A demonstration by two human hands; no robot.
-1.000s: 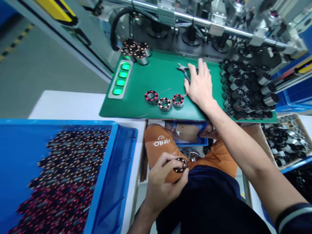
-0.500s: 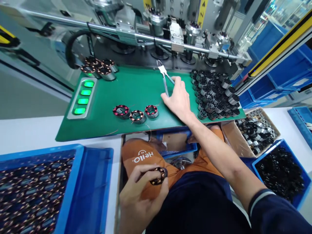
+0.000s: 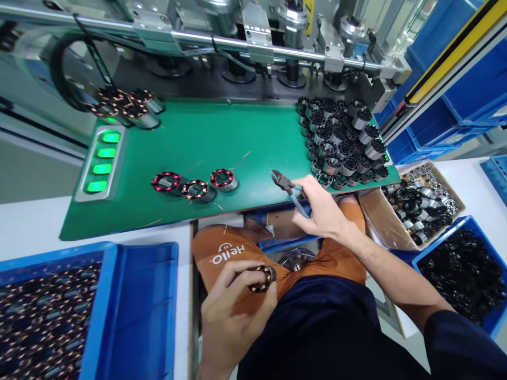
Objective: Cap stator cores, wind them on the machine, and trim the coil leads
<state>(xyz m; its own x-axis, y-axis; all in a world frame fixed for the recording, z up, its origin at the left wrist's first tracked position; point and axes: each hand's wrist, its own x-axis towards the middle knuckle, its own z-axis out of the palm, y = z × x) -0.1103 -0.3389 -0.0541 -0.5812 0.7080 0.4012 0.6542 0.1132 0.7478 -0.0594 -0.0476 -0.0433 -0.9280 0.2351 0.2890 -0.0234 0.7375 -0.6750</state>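
Note:
Between the thumb and fingers of my left hand [image 3: 235, 311] is a wound motor stator [image 3: 262, 278], held above my lap. My right hand [image 3: 322, 208] grips a pair of side cutters [image 3: 291, 191] by the blue-grey handles, with the dark jaws pointing up and left over the front edge of the green mat [image 3: 253, 129]. To the left of the cutters, a copper-wound stator [image 3: 196, 191] stands between two stators with red windings, a left one [image 3: 167, 183] and a right one [image 3: 224, 179]. Loose wire ends stick out around them.
Several wound stators [image 3: 137, 113] stand at the back left beside a panel of green-lit buttons [image 3: 102, 169]. Black unwound stators [image 3: 344, 142] are stacked at right. A blue crate [image 3: 106, 295] of stators, a cardboard box [image 3: 372, 219] and a blue bin [image 3: 420, 264] flank me. Machine rail [image 3: 295, 54] runs behind.
My right hand has lifted the side cutters off the mat and drawn them back toward me. My left hand keeps the stator in about the same place. The view has shifted slightly.

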